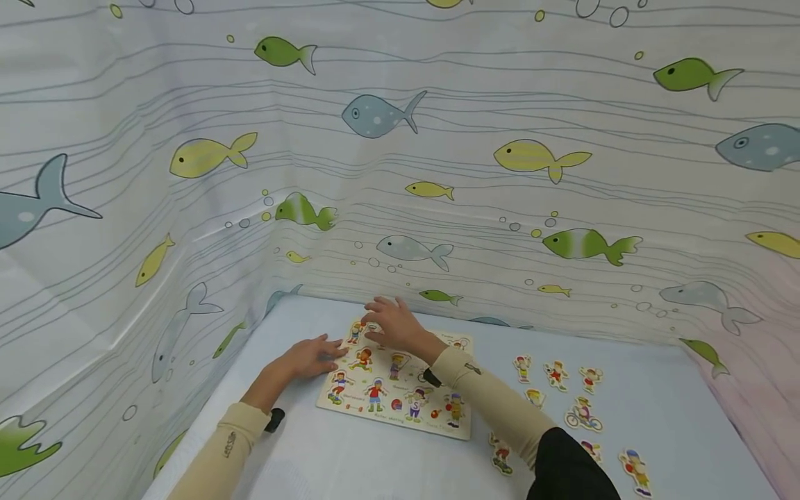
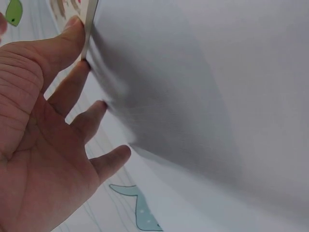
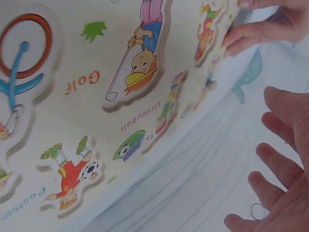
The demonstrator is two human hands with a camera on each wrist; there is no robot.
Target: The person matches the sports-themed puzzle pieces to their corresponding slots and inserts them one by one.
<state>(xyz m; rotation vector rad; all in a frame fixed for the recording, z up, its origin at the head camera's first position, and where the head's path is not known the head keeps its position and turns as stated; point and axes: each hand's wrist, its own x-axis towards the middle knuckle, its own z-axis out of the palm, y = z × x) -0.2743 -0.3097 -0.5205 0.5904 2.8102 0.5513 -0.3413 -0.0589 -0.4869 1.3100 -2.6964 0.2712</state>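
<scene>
At the left, the left hand (image 1: 310,357) lies flat on the pale blue table (image 1: 662,389), fingers straight and spread, its fingertips (image 2: 77,24) touching the left edge of the wooden puzzle board (image 1: 400,410); it grips nothing. The board lies flat near the middle of the table, close to the fish-print curtain (image 1: 400,139) that walls the table in. Most of its cut-outs hold sports figure pieces, among them a golf figure (image 3: 140,63) and a football figure (image 3: 70,176) with printed labels beside them. The right hand (image 1: 395,325) hovers over the board's far left corner, fingers loosely spread and relaxed; the right wrist view shows its fingers (image 3: 270,159) open with nothing in them. To the right of the board, loose figure pieces (image 1: 565,396) lie scattered on the table, well apart from both hands.
</scene>
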